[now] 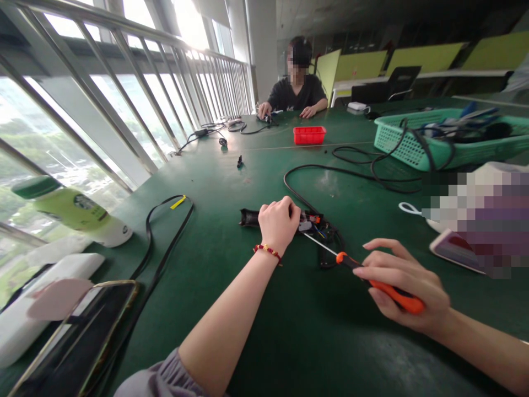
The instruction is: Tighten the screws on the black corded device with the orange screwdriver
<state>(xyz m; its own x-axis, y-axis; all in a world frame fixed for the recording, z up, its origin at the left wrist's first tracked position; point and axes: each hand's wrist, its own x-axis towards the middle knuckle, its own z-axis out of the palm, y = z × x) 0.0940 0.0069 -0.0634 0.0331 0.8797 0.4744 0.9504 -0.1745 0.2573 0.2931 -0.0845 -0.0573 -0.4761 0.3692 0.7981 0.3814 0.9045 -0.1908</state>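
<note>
My left hand (pixel 278 220) is closed around a black, opened-up electrical tool (pixel 250 218) lying on the green table. Colored wires and small orange and grey parts show in its exposed inside, to the right of my fingers. In my right hand (pixel 407 281) is a screwdriver (pixel 397 296) with an orange and black handle. Its thin shaft points left into the exposed part of the tool, close to my left hand; whether the tip touches anything cannot be made out.
A red tray (pixel 309 135) sits mid-table, with a green basket (pixel 403 151) of tools and cords at right. A black cable (pixel 303 166) loops behind the tool. At left are a bottle (pixel 78 209), a phone (pixel 78 342) and a black strap (pixel 165 248). A person (pixel 298 88) sits opposite.
</note>
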